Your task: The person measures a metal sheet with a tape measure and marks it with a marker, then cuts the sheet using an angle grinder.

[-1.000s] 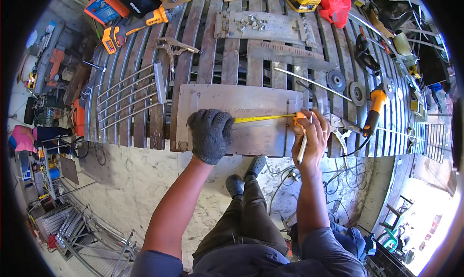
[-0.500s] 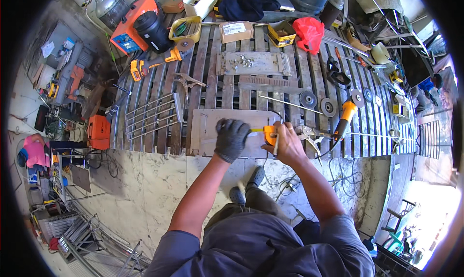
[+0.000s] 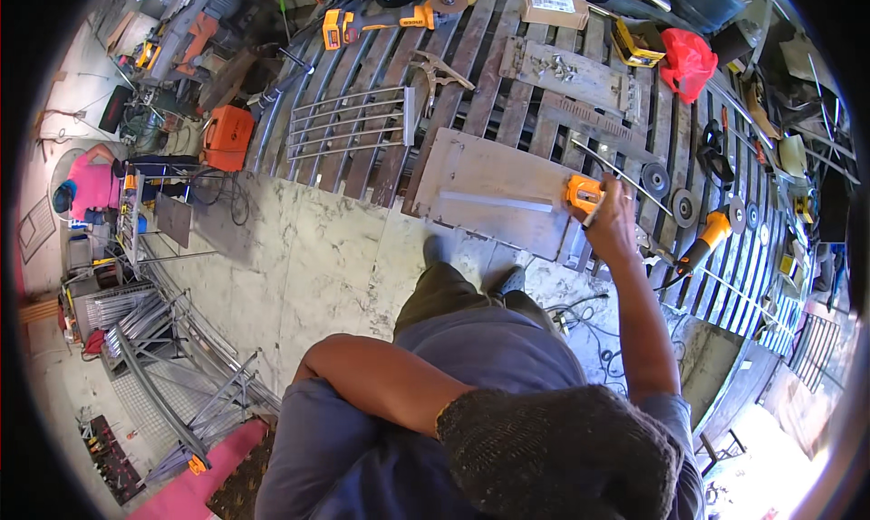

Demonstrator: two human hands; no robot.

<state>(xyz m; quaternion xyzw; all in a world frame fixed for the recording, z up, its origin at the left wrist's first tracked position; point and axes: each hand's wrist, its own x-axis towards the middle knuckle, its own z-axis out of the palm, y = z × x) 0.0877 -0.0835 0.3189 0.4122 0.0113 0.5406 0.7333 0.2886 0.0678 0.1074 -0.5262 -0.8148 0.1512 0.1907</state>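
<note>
My right hand (image 3: 613,223) is closed around an orange tape measure (image 3: 583,193) at the right end of a flat rectangular plate (image 3: 453,171). A thin pale stick (image 3: 593,214) also shows between its fingers. No blade is visible out of the tape measure. Across the plate lies a narrow light strip (image 3: 494,201). My left hand (image 3: 562,452), in a dark knit glove, is raised close in front of my chest, large in the picture. Its fingers are hidden, so what it holds, if anything, cannot be seen.
On the slatted bench lie a barred metal frame (image 3: 349,130), a locking clamp (image 3: 439,74), a cordless grinder (image 3: 381,23), a corded grinder (image 3: 707,241) and grinding discs (image 3: 685,208). Small metal pieces rest on another plate (image 3: 580,76). A person in pink (image 3: 94,183) is far left.
My left hand has left the plate and come up near my chest. The tape's yellow blade no longer shows. The view has turned, shifting the bench up and to the right.
</note>
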